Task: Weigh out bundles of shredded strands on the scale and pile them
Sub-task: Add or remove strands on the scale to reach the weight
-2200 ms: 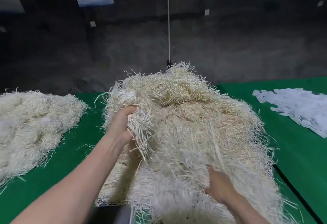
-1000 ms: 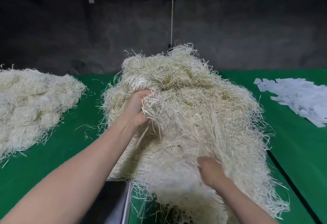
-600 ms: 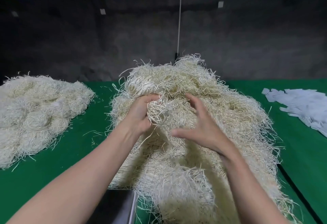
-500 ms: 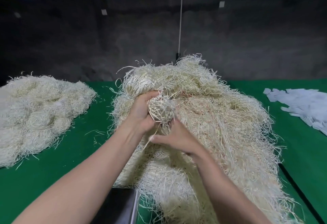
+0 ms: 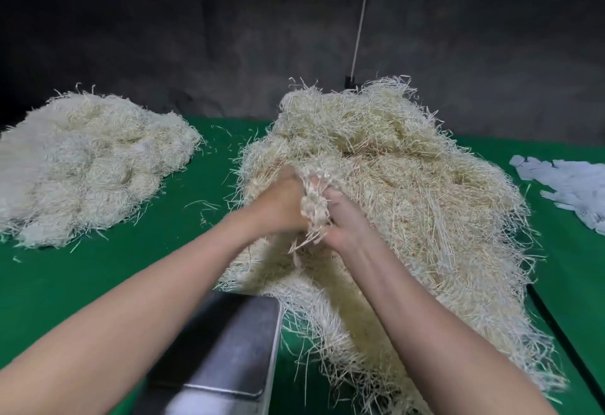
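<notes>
Though frayed, bundle point(image 5: 315, 200) between hands point(image 5: 282, 210) point(image 5: 344, 221) (gripped).

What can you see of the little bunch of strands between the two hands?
The small clump of pale cream shredded strands is thin, stiff-looking and tangled, with loose ends poking down. It is squeezed between the left hand and right hand, both curled round it, over the big middle heap of strands.
</notes>
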Action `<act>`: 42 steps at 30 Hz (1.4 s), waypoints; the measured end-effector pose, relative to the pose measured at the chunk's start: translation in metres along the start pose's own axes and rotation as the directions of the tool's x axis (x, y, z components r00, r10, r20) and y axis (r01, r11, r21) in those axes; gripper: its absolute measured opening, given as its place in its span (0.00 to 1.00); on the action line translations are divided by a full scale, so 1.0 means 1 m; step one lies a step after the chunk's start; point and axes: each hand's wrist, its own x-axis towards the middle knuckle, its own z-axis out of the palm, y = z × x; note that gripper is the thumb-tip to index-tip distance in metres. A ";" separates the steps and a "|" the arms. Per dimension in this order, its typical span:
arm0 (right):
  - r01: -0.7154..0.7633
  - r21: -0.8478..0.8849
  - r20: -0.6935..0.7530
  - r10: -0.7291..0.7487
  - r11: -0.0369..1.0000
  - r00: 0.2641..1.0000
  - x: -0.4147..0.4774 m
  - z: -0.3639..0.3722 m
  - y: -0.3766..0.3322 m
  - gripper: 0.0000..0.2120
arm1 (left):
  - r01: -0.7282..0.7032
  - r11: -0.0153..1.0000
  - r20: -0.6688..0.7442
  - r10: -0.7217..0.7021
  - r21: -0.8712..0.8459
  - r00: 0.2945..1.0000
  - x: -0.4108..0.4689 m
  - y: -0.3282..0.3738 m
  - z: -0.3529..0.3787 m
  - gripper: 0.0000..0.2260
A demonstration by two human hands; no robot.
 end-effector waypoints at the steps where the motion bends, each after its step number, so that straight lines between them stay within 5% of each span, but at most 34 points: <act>1: 0.030 -0.040 -0.070 -0.033 0.999 0.997 0.002 0.002 -0.005 0.11 | 0.008 0.983 -0.030 -0.014 -0.186 0.999 -0.004 -0.006 -0.014 0.13; 3: 0.082 -0.067 -0.166 -0.092 0.994 0.982 0.004 0.004 -0.017 0.11 | -0.067 0.756 -0.216 -0.099 -0.651 0.971 -0.020 -0.017 -0.042 0.18; 5: 0.126 -0.051 -0.221 -0.135 0.991 0.966 0.003 0.012 -0.019 0.06 | -0.198 0.448 -0.370 -0.338 -0.872 0.866 -0.030 -0.038 -0.056 0.17; 7: 0.144 0.015 -0.195 -0.139 0.989 0.971 0.002 0.027 -0.007 0.03 | -0.076 0.217 -0.157 -0.385 -0.973 0.909 -0.043 -0.053 -0.055 0.25; 9: 0.123 -0.028 -0.126 -0.126 0.992 0.984 0.000 0.053 0.023 0.05 | 0.186 -0.047 0.191 -0.113 -0.981 0.975 -0.059 -0.066 -0.043 0.34; 11: 0.118 -0.419 -0.175 -0.208 0.900 0.962 0.003 0.071 0.063 0.11 | 0.261 -0.193 0.275 -0.052 -0.946 0.960 -0.076 -0.083 -0.034 0.33; 14: 0.033 -0.796 -0.180 -0.290 0.604 0.940 0.011 0.069 0.122 0.29 | 0.247 0.020 0.212 -0.449 -0.969 0.868 -0.097 -0.118 -0.016 0.19; 16: -0.067 -0.741 -0.189 -0.112 0.669 0.976 0.007 0.057 0.144 0.37 | 0.355 0.170 0.199 -0.579 -0.919 0.791 -0.112 -0.143 -0.002 0.25; 19: -0.096 -0.654 -0.122 0.021 0.751 0.992 -0.004 0.035 0.162 0.48 | 0.487 0.293 0.281 -0.535 -0.823 0.797 -0.132 -0.162 0.015 0.44; 22: -0.130 -0.696 -0.168 0.017 0.706 0.986 -0.013 0.023 0.173 0.32 | 0.524 0.318 0.396 -0.386 -0.790 0.833 -0.138 -0.170 0.034 0.54; 27: -0.240 -0.764 -0.397 -0.142 0.599 0.907 -0.023 0.004 0.186 0.35 | 0.446 0.388 0.426 -0.141 -0.807 0.894 -0.136 -0.190 0.049 0.30; 32: -0.271 -0.770 -0.443 -0.178 0.578 0.879 -0.025 -0.008 0.195 0.37 | 0.330 0.719 0.214 -0.251 -0.612 0.944 -0.139 -0.195 0.067 0.18; 36: -0.291 -0.821 -0.466 -0.280 0.492 0.839 -0.029 -0.019 0.200 0.31 | 0.354 0.826 0.211 -0.289 -0.439 0.934 -0.140 -0.196 0.072 0.12; 39: -0.364 -0.884 -0.450 -0.319 0.294 0.834 -0.029 -0.021 0.210 0.29 | 0.349 0.899 0.145 -0.321 -0.265 0.936 -0.144 -0.196 0.076 0.09; 42: -0.360 -0.893 -0.441 -0.367 0.270 0.819 -0.030 -0.022 0.215 0.23 | 0.367 0.880 0.119 -0.347 -0.301 0.930 -0.147 -0.197 0.075 0.10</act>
